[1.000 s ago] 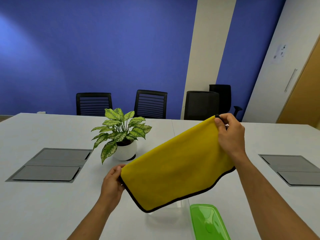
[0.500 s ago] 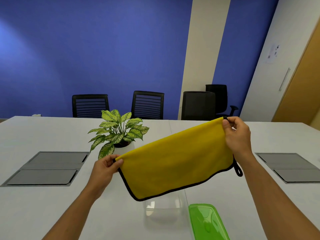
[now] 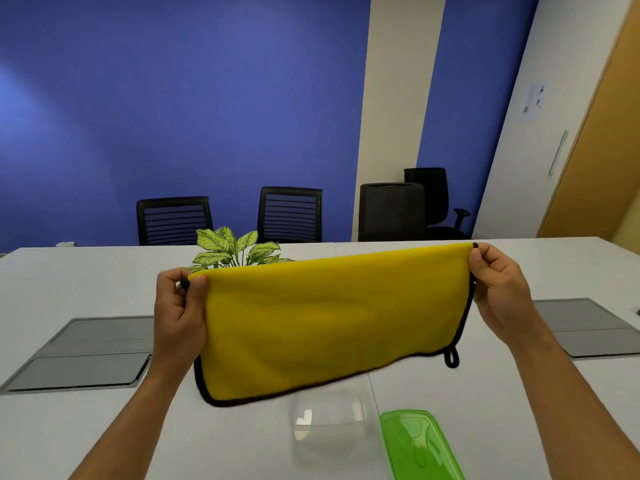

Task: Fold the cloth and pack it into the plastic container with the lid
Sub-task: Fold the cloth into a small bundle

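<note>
Head view: one yellow cloth (image 3: 332, 323) is held taut in the air above the table (image 3: 86, 431), apparently to align it for the next fold. Its upper corners are pinched by the left hand (image 3: 178, 306) and right hand (image 3: 498, 282), set well apart. Below it, one clear container (image 3: 329, 424) and one green lid (image 3: 419, 445) lie ready, the lid off to allow packing.

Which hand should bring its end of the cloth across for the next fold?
Probably the left hand: both pinch the cloth, but the container and lid lie toward the right.
</note>
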Demonstrator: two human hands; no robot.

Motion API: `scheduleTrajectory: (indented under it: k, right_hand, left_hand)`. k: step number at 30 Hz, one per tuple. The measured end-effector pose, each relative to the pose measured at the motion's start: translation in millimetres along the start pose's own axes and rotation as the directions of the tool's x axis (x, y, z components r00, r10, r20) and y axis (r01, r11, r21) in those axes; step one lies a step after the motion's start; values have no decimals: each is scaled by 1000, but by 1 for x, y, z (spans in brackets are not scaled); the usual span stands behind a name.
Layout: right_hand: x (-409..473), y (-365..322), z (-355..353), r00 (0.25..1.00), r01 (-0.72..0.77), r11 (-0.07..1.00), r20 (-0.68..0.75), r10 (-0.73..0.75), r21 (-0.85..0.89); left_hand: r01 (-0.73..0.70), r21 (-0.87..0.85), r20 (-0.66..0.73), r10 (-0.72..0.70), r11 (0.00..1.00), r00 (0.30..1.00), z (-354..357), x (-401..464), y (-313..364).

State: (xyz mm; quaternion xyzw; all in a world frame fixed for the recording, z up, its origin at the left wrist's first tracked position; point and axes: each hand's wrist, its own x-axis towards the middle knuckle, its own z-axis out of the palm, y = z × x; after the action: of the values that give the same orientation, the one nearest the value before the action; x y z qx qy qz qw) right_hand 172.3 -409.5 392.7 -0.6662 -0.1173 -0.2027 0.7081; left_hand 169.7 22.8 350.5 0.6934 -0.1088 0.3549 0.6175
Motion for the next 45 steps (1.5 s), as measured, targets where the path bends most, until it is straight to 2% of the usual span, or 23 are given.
scheduleTrajectory:
  k: [3,6,8,11,14,20,22,25,29,31,37,41,45]
  right_hand:
    - [2,16,9,990,-39,976,-143,8,-216]
    - [2,40,29,967,-95,877,-253,-32,-471]
    - [-2,47,40,949,-83,841,-300,-97,-534]
    - [-6,47,61,932,-64,850,-337,-137,-523]
    - [-9,37,91,943,2,852,-282,-176,-524]
    - [-18,20,159,972,110,871,-133,-195,-478]
    - [-21,18,175,983,111,885,-80,-164,-452]
    - [-26,18,188,986,145,901,-21,-168,-409]
    - [-26,20,186,988,153,913,80,-132,-379]
    - [-25,20,182,988,132,921,124,-92,-366]
    - [-24,18,178,984,109,936,172,-53,-334]
    - [-24,13,174,966,76,959,260,-2,-273]
    - [-29,12,170,919,83,948,393,47,-308]
  left_hand:
    - [82,123,73,-91,989,993,12,12,-3]
    - [170,345,35,-193,923,981,24,19,-16]
    - [164,390,-20,-169,906,985,31,17,-15]
    - [112,401,-81,-86,909,993,43,11,-4]
    - [44,373,-31,-35,927,999,62,5,16]
    - [-65,273,206,7,960,978,101,-1,45]
    - [-33,245,261,-33,969,965,111,-1,50]
    - [116,142,340,-158,983,927,115,-1,54]
    - [281,-5,425,-253,960,869,104,4,57]
    - [296,-2,460,-262,955,848,101,6,58]
    - [61,149,455,-123,987,882,98,4,55]
    - [-130,303,384,4,944,923,98,4,50]
    - [-178,356,322,58,918,945,99,4,48]
